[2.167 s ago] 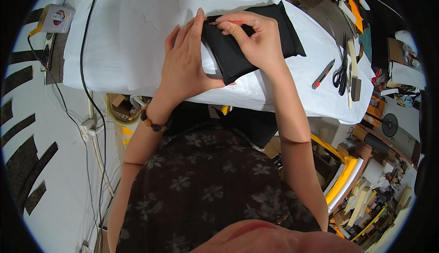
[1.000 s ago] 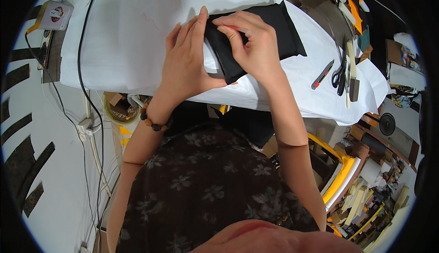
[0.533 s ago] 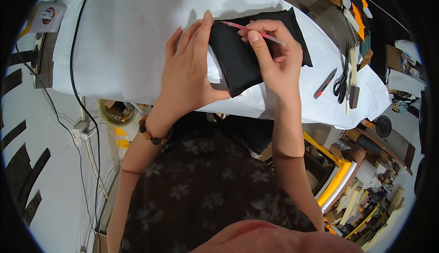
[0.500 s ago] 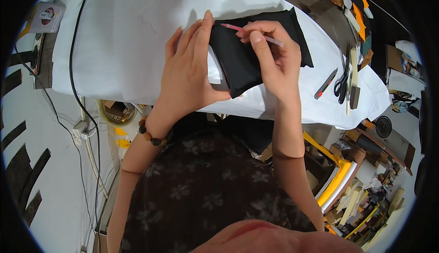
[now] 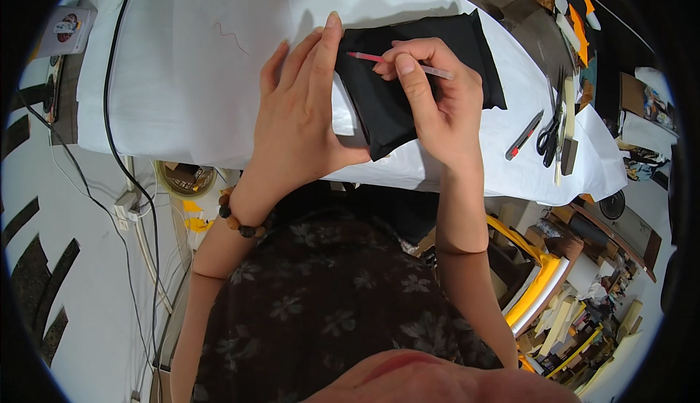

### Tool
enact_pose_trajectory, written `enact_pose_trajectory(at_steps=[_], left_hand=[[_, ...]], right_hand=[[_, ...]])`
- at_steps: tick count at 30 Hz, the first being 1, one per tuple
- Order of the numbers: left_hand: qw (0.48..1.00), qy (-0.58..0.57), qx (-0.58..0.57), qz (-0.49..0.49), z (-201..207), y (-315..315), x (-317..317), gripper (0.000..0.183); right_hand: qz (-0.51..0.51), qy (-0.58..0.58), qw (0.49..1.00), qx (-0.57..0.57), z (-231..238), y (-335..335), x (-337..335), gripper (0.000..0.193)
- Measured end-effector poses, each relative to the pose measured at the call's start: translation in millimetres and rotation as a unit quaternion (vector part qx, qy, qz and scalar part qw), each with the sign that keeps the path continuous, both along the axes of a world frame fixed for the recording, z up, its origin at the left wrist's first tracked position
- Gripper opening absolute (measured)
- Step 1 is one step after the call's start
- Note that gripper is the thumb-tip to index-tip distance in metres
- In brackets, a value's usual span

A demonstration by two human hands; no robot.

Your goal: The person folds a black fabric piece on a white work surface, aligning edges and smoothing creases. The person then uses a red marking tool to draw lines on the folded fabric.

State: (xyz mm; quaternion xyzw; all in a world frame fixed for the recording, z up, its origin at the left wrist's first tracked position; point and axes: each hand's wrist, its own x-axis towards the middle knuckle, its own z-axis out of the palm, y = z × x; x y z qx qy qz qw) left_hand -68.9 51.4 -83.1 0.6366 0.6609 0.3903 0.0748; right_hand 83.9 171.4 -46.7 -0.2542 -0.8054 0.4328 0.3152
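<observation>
A black, flat, padded-looking piece with a folded left edge lies on the white-covered table in front of me. My left hand rests along that left edge, fingers stretched out and thumb spread to the near corner. My right hand is over the piece, closed in a writing grip on a slim pen refill, red toward the tip and clear toward the back. Its tip points left, at the black surface close to the left edge. Whether the tip touches is too small to tell.
Right of the piece lie a red-and-grey utility knife, black scissors and some slim tools. A pale sheet with a loose thread lies at left, beside a black cable. A round bin stands below the table edge.
The refill's tip has moved a little nearer to me along the left edge, and the refill lies flatter. My left hand keeps its place against the edge.
</observation>
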Motion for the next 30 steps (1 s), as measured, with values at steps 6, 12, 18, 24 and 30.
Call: enact_pose_trajectory(at_steps=[6,12,18,24,30], left_hand=[[1.000,0.004,0.001,0.001,-0.5,1.9,0.3,0.135],[1.000,0.005,-0.002,-0.001,-0.7,1.2,0.1,0.137],[1.000,0.009,-0.005,0.001,-0.3,0.0,0.2,0.141],[1.000,-0.016,0.008,0.001,-2.5,0.4,1.1,0.144],[1.000,-0.024,0.012,0.004,-3.1,0.7,2.2,0.145]], right_hand=[[-0.032,0.044,0.998,-0.029,-5.7,1.2,-7.1,0.010],[-0.049,0.059,0.996,-0.044,-9.9,-4.7,-5.6,0.013],[-0.010,0.030,0.998,-0.049,-3.7,0.4,-0.3,0.013],[-0.062,0.069,0.995,-0.048,-9.5,-0.7,-7.3,0.014],[-0.084,0.099,0.987,-0.097,-11.8,-8.0,-11.2,0.014]])
